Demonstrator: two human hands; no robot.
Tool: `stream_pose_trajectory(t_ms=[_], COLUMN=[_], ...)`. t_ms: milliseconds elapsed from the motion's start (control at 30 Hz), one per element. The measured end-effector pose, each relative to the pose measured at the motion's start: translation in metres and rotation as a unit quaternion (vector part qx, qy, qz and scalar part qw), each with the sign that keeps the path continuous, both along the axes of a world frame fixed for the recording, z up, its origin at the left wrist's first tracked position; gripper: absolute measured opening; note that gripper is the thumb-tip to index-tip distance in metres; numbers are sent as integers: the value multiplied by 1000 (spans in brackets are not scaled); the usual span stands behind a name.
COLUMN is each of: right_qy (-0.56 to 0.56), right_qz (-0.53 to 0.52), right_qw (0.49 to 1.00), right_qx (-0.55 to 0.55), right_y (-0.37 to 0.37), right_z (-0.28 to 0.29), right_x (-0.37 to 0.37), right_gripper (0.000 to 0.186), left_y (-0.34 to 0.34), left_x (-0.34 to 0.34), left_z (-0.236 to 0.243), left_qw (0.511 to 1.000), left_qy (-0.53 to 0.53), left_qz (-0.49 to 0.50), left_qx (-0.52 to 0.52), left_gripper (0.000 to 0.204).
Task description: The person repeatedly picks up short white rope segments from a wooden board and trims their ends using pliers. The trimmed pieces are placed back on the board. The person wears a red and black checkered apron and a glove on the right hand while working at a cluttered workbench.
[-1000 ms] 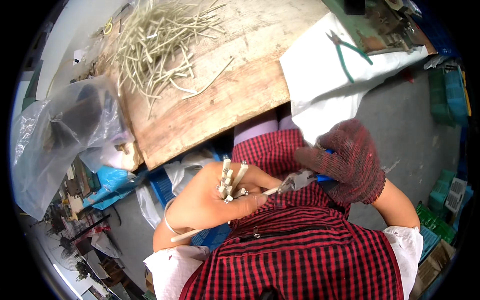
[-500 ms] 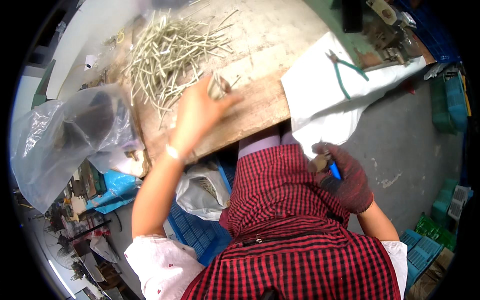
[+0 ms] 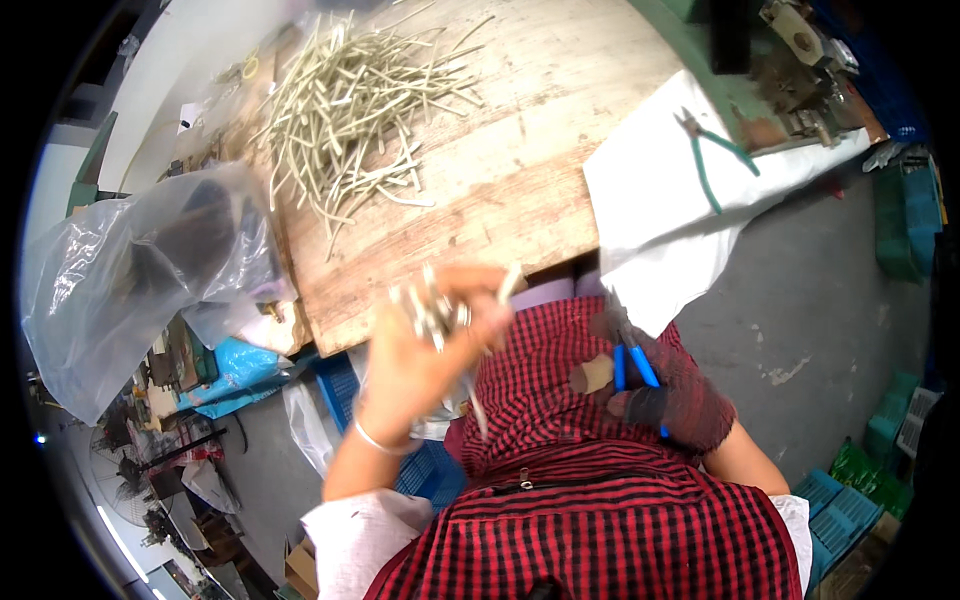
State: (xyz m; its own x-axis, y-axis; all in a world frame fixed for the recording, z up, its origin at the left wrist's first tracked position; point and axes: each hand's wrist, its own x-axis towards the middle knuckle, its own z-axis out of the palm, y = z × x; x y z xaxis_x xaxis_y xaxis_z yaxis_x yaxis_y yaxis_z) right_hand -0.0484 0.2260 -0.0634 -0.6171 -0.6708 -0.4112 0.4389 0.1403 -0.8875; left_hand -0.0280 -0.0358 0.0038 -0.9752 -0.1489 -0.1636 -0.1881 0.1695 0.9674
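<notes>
My left hand (image 3: 405,355), bare and blurred by motion, is closed around several short pale strips (image 3: 432,318) just off the table's front edge. One strip sticks out from its fingertips toward the right. In front of my lap, my right hand (image 3: 685,400) wears a dark red and black glove with covered fingertips. It grips a pair of pliers (image 3: 640,368) with blue handles, which stand apart; the jaws point up and away from me. A loose heap of pale, thin strips (image 3: 350,110) lies on the wooden table (image 3: 530,190), beyond my left hand.
Green-handled pliers (image 3: 706,165) lie on a white cloth (image 3: 650,220) at the table's right. A clear plastic bag (image 3: 120,270) hangs off the left side. Below the table stands a blue crate (image 3: 435,478). Metal machine parts (image 3: 810,70) sit at the far right.
My left hand has come back from the table toward my lap with the strips in it. My right hand has turned, and the pliers' handles now show spread apart.
</notes>
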Motion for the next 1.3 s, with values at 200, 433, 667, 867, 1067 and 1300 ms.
stream_pose_trajectory(t_ms=[200, 433, 667, 867, 1067, 1300], right_qy=[517, 580, 697, 807, 796, 702], right_qz=[66, 76, 214, 162, 197, 202], right_qw=[837, 774, 620, 524, 539, 664], right_qx=[169, 241, 290, 220, 193, 161], right_y=[-31, -35, -7, -5, -8, 5], right_z=[57, 83, 81, 76, 83, 56], right_x=[-25, -23, -45, -54, -61, -48], right_gripper=[66, 59, 54, 39, 39, 39], left_y=[20, 18, -1, 4, 5, 0], left_x=[41, 35, 16, 8, 11, 18], left_z=[-4, 11, 24, 23, 23, 10], left_qw=[958, 961, 932, 930, 937, 942], left_qy=[-52, -116, -260, -276, -260, -205], left_qz=[46, 34, -66, -167, -179, -189], left_qx=[280, 248, 243, 174, 148, 186], left_gripper=[29, 26, 19, 28, 27, 30])
